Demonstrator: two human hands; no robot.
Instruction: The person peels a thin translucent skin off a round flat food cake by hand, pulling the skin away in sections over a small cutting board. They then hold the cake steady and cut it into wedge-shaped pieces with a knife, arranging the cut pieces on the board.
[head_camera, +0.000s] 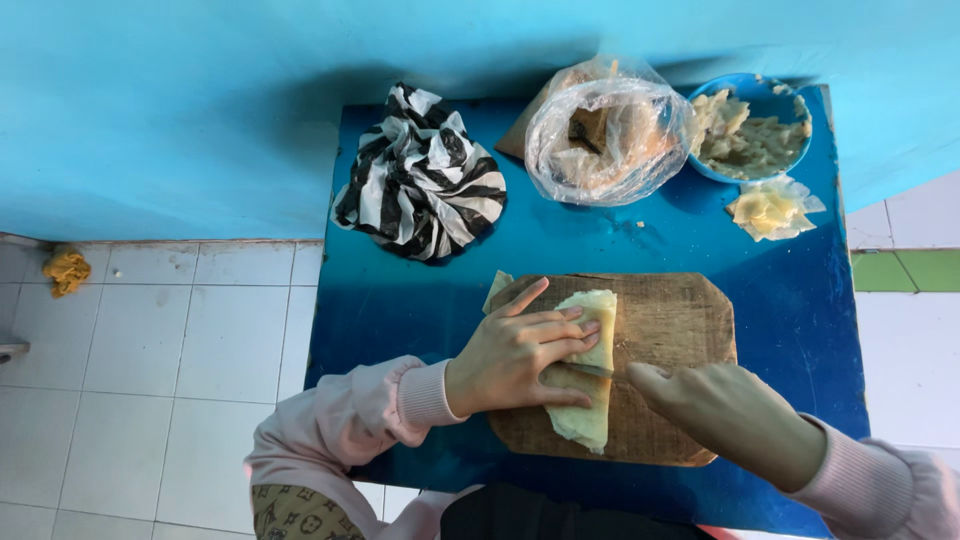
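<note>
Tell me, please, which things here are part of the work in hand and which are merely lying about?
In use: left hand pressing the pale dough sheet; right hand beside it; wooden board.

Lying about: striped bag, clear plastic bag, blue bowl of filling, small wrapper stack, yellow rag on the floor.

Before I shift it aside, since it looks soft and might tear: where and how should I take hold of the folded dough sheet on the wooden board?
Probably grip the dough sheet at its near end, coming from the board's front edge. That end lies free, while the left hand presses flat across its middle. It looks thin and limp, so slide fingers under it rather than pinch.
</note>
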